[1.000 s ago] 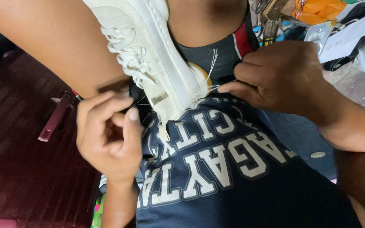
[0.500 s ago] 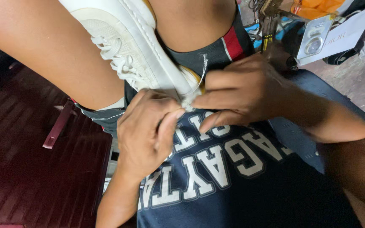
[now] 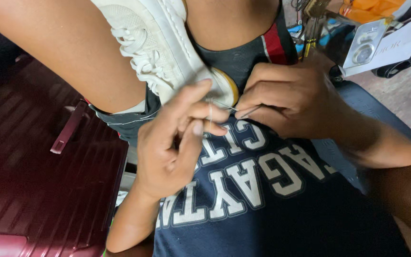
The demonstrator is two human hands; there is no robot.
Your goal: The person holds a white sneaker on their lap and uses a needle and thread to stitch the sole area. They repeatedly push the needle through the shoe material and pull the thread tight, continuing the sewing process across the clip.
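**Both hands pinched, fingertips nearly meeting**

My left hand (image 3: 172,143) comes up from below, forearm raised, thumb and forefinger pressed together, other fingers curled. My right hand (image 3: 286,100) enters from the right, knuckles up, fingers closed in a tight pinch. Hands just beside each other.

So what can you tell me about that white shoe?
The white shoe is a lace-up sneaker that looks like leather or canvas, with white laces and a thick white sole showing a yellowish patch at its end. It lies tilted between the person's bare legs, its end pointing down toward the dark shirt. The left hand touches its end; the right hand holds a thin needle there.
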